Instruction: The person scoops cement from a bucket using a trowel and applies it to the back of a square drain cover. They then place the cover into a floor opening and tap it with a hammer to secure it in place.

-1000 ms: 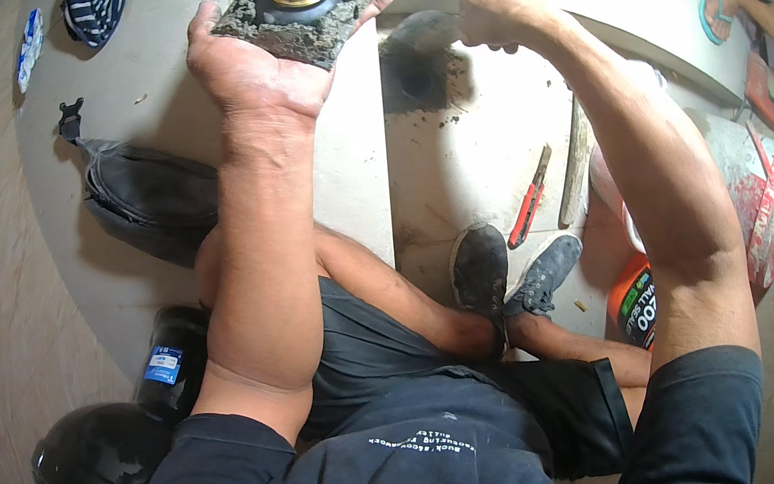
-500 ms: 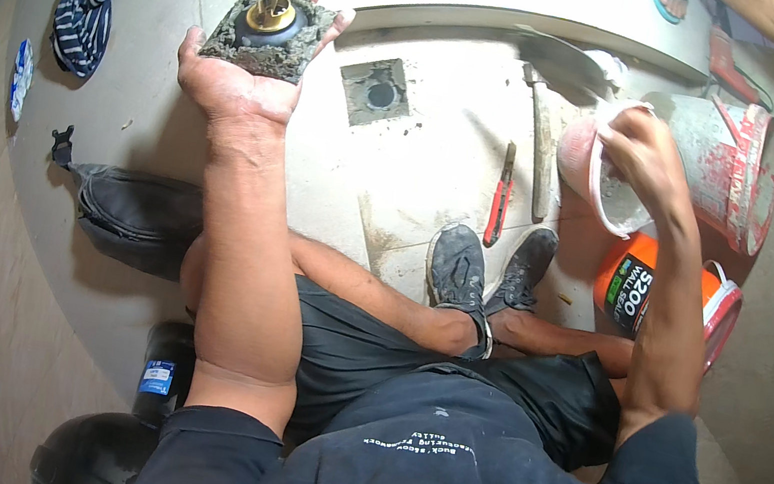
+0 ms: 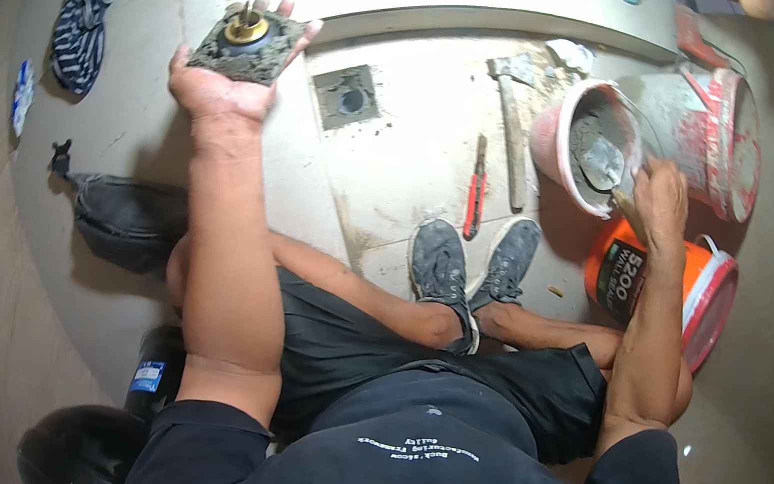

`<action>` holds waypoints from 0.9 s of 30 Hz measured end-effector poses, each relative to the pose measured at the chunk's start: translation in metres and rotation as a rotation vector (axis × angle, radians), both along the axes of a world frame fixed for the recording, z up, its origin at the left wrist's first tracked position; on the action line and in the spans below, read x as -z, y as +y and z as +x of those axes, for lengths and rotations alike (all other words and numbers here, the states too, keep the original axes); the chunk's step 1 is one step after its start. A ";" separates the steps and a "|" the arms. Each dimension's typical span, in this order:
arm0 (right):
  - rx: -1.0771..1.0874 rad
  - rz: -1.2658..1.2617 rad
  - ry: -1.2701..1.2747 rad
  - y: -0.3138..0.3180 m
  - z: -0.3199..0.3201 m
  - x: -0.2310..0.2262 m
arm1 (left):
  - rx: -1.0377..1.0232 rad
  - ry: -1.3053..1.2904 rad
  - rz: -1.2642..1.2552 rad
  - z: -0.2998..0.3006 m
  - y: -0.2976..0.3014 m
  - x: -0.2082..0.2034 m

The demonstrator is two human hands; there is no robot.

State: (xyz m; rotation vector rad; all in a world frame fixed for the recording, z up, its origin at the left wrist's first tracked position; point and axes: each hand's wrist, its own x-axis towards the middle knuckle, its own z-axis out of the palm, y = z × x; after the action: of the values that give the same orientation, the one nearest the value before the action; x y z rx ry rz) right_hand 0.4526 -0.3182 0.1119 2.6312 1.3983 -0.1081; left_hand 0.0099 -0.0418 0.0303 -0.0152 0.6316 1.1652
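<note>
My left hand (image 3: 223, 98), palm up with the fingers curled at the edges, holds a square floor drain. The drain's brass neck (image 3: 246, 29) points up, with a dark ring round it and grey mortar (image 3: 263, 68) heaped over the plate. My right hand (image 3: 661, 199) is closed round the handle of a trowel (image 3: 603, 163). The trowel's blade lies inside a pinkish-white bucket (image 3: 552, 142), against the grey mortar there. Between my hands, a square recess (image 3: 334, 97) in the floor tiles has a round pipe hole.
A hammer (image 3: 512, 140) and a red utility knife (image 3: 476, 195) lie left of the bucket. A larger stained bucket (image 3: 676, 111) lies beyond it, an orange tub (image 3: 610, 262) nearer me. A raised ledge (image 3: 462, 23) crosses the far side. Striped cloth (image 3: 85, 22) and a black bag (image 3: 133, 217) lie left.
The trowel, blurred above the hammer before, is now down in the bucket. My right hand has moved from the bucket's rim to its near right side. The left hand still holds the drain.
</note>
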 end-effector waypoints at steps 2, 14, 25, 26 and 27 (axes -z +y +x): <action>-0.107 0.204 0.231 0.035 -0.053 0.030 | -0.032 0.015 0.008 -0.004 0.002 0.001; 0.537 0.446 1.403 0.176 -0.322 0.262 | -0.023 -0.013 -0.001 -0.009 0.006 0.020; 0.701 0.452 1.357 0.204 -0.334 0.303 | 0.023 -0.087 0.047 -0.008 0.002 0.023; 0.693 0.451 1.351 0.204 -0.335 0.301 | 0.021 -0.092 0.056 -0.009 0.002 0.023; 0.701 0.455 1.366 0.206 -0.336 0.300 | 0.020 -0.098 0.065 -0.010 0.001 0.024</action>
State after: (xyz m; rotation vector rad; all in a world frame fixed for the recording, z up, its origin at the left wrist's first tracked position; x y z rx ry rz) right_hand 0.1166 -0.1125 -0.1880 3.3326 0.4661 -2.1836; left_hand -0.0002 -0.0406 0.0063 -0.0103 0.5061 1.1586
